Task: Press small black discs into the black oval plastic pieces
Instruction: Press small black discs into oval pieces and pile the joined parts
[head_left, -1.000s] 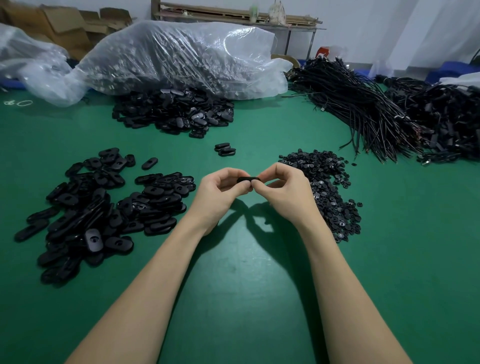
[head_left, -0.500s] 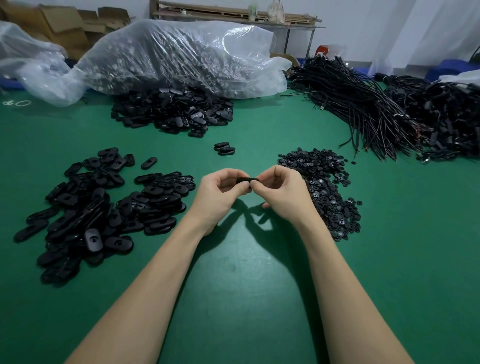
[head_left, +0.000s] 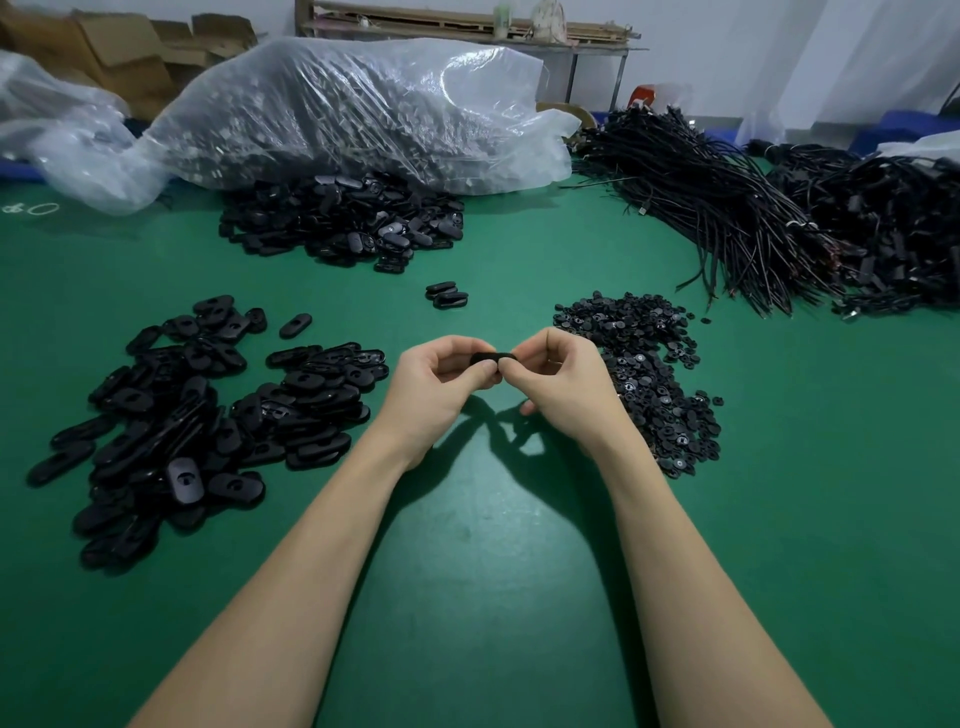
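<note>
Plastic bag (head_left: 353, 111) of black pieces at 11 o'clock on green desk (head_left: 493, 597); both hands' fingers (head_left: 485, 370) pinch one oval piece (head_left: 491, 357).

1 wide-angle head camera is looking forward and down across the green table (head_left: 467, 597), sitting close above the forearms, with the far wall showing along the top edge.

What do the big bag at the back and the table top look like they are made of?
Bag: thin clear plastic film, glossy, judging by its crinkles, its glare and the dark parts showing through. Table top: a smooth green mat, perhaps rubber or vinyl, with a dull sheen; the exact material is unclear.
</note>
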